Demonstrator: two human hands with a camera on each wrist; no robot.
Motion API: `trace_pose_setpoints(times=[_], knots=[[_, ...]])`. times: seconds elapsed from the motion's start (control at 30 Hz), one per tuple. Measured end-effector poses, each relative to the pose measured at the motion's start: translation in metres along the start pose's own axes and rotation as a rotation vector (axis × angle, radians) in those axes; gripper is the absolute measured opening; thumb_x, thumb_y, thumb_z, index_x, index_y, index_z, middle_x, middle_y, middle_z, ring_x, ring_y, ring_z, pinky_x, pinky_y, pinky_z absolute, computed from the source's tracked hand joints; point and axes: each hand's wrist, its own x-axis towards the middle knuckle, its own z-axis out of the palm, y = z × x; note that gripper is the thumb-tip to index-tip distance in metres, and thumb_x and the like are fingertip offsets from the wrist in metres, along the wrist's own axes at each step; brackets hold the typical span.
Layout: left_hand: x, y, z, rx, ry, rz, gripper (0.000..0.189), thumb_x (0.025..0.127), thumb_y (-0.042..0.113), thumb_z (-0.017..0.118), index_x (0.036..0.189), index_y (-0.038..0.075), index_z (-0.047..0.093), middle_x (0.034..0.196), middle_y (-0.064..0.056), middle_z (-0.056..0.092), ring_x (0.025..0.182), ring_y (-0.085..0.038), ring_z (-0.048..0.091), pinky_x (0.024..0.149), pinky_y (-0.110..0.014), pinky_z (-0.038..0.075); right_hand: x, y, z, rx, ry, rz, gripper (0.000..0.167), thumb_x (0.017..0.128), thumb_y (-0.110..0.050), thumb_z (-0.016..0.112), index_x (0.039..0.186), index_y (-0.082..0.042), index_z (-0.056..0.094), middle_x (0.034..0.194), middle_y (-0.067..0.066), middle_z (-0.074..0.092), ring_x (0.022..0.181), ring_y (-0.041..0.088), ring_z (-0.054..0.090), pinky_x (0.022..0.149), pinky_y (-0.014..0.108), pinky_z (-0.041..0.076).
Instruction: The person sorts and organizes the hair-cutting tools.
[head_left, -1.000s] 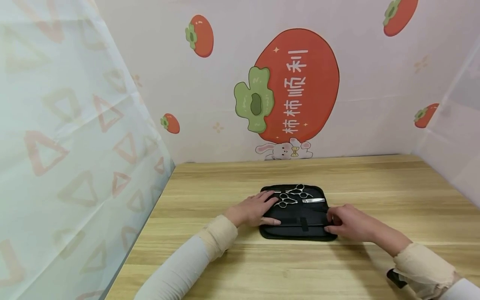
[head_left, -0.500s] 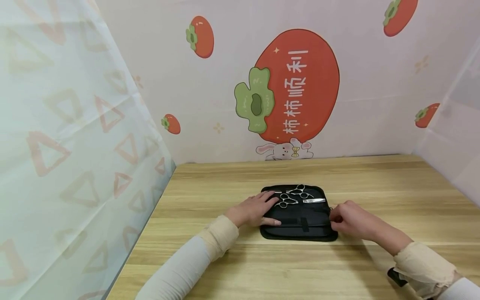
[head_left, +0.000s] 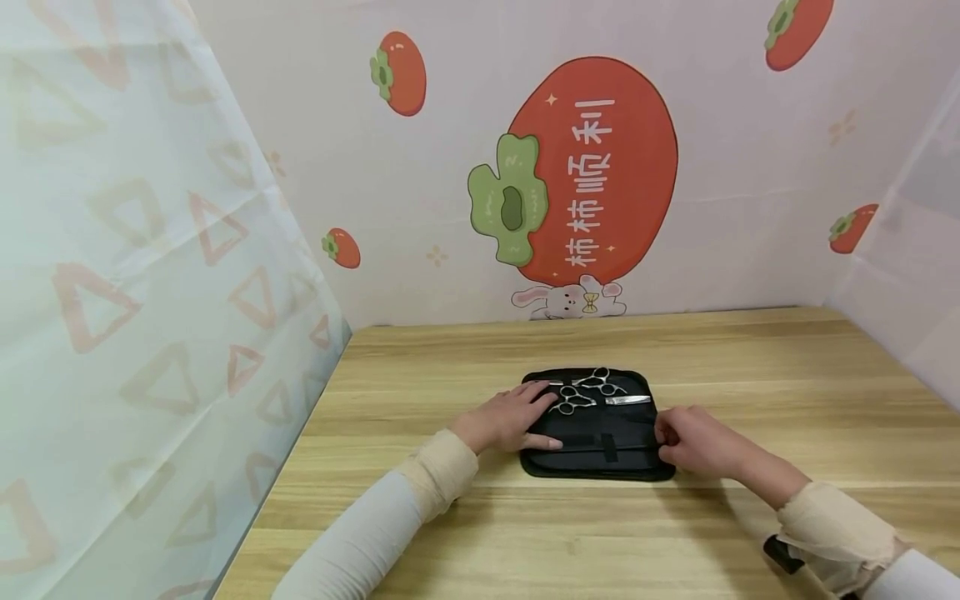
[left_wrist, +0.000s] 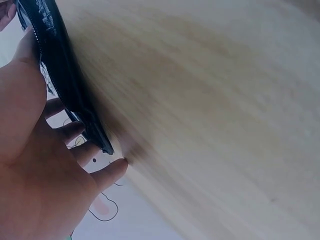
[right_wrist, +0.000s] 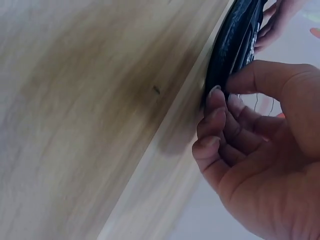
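On the wooden table (head_left: 525, 533), towards its far side and in front of a printed wall, we see a black case (head_left: 577, 465) lying flat with its inside facing up; in its far half we make out two pairs of silver scissors, the upper scissors (head_left: 598, 383) and the lower scissors (head_left: 573, 400), with a silver blade (head_left: 628, 400) just to the right of the lower pair; a short dark strap (head_left: 609, 448) crosses a seam nearer to us. We find the left hand (head_left: 510, 419) resting on the left side of the case, its fingers spread and its thumb lying apart over the lower left part; from the left wrist we see those fingers reaching past the case's edge, beside a line of zip teeth (left_wrist: 34, 31). We see the right hand (head_left: 701, 442) at the right edge, thumb and forefinger pinching the case there, the other fingers curled; whether a zip pull lies between them we cannot tell. Both wrists wear beige wraps, the left wrap (head_left: 438, 473) and the right wrap (head_left: 840, 525); behind the case we see a large red persimmon (head_left: 630, 175) with white characters, and a rabbit (head_left: 566, 302) beneath it.
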Motion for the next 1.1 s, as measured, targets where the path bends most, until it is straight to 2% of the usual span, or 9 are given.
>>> trace_pose_setpoints(times=[0.17, 0.37, 0.5, 0.77, 1.1], knots=[[0.001, 0.001, 0.0, 0.017, 0.002, -0.002, 0.087, 0.097, 0.071, 0.047, 0.163, 0.018, 0.027, 0.17, -0.009, 0.018, 0.155, -0.031, 0.022, 0.119, -0.052, 0.031, 0.0, -0.004, 0.002, -0.021, 0.042, 0.033, 0.018, 0.079, -0.005, 0.073, 0.076, -0.012, 0.056, 0.061, -0.006, 0.048, 0.055, 0.008, 0.042, 0.054, 0.025, 0.035], [0.002, 0.004, 0.0, 0.028, 0.01, -0.016, 0.091, 0.095, 0.073, 0.048, 0.163, 0.018, 0.026, 0.17, -0.007, 0.019, 0.154, -0.028, 0.024, 0.118, -0.049, 0.034, -0.004, -0.01, 0.003, -0.109, 0.105, 0.083, 0.02, 0.079, -0.008, 0.073, 0.072, -0.014, 0.055, 0.059, -0.006, 0.047, 0.053, 0.011, 0.041, 0.052, 0.028, 0.033], [0.001, 0.003, 0.0, 0.061, 0.023, -0.029, 0.093, 0.093, 0.074, 0.05, 0.163, 0.018, 0.027, 0.169, -0.006, 0.021, 0.153, -0.027, 0.026, 0.116, -0.049, 0.037, -0.005, -0.015, 0.002, -0.144, 0.141, 0.079, 0.02, 0.079, -0.009, 0.073, 0.072, -0.015, 0.056, 0.058, -0.005, 0.046, 0.052, 0.011, 0.04, 0.052, 0.029, 0.032], [-0.001, 0.004, -0.002, 0.057, 0.007, -0.035, 0.094, 0.092, 0.074, 0.051, 0.163, 0.017, 0.027, 0.169, -0.007, 0.022, 0.153, -0.028, 0.027, 0.117, -0.047, 0.036, -0.004, -0.016, 0.002, -0.088, 0.09, 0.014, 0.014, 0.079, -0.005, 0.072, 0.078, -0.013, 0.061, 0.061, -0.007, 0.046, 0.054, 0.007, 0.04, 0.054, 0.025, 0.035], [-0.003, 0.005, -0.002, 0.038, 0.009, -0.045, 0.094, 0.093, 0.073, 0.052, 0.164, 0.018, 0.026, 0.17, -0.007, 0.019, 0.154, -0.027, 0.024, 0.119, -0.046, 0.034, -0.005, -0.015, 0.003, -0.09, 0.097, -0.018, 0.011, 0.082, -0.003, 0.071, 0.087, -0.011, 0.065, 0.064, -0.008, 0.048, 0.057, 0.005, 0.041, 0.055, 0.025, 0.036]])
